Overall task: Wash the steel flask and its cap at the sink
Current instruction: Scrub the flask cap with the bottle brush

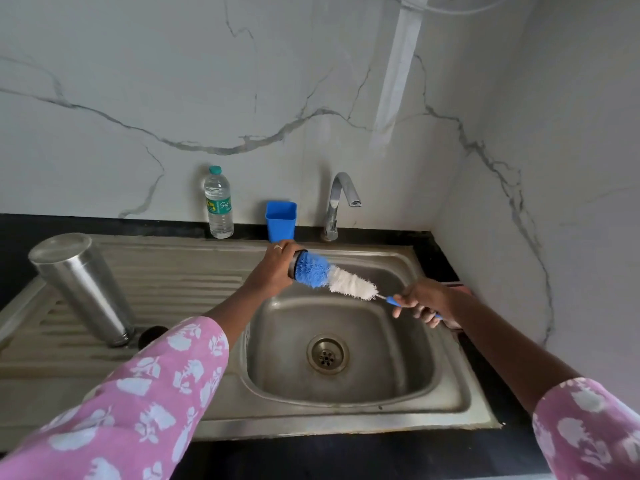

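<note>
The steel flask (81,285) stands upside down, tilted, on the ribbed drainboard at the left. My left hand (275,268) is closed around the flask's dark cap (295,265) above the back of the sink basin (408,372). My right hand (426,301) grips the blue handle of a bottle brush (337,277). The brush's blue bristle end is pushed into the cap, and its white bristles stick out toward my right hand. A small dark round thing (152,336) lies by the flask's mouth, partly hidden by my left sleeve.
A curved chrome tap (341,199) rises behind the basin, with no water running. A blue plastic cup (281,220) and a clear water bottle (219,204) stand on the black counter ledge by the marble wall. The drain (327,354) is open.
</note>
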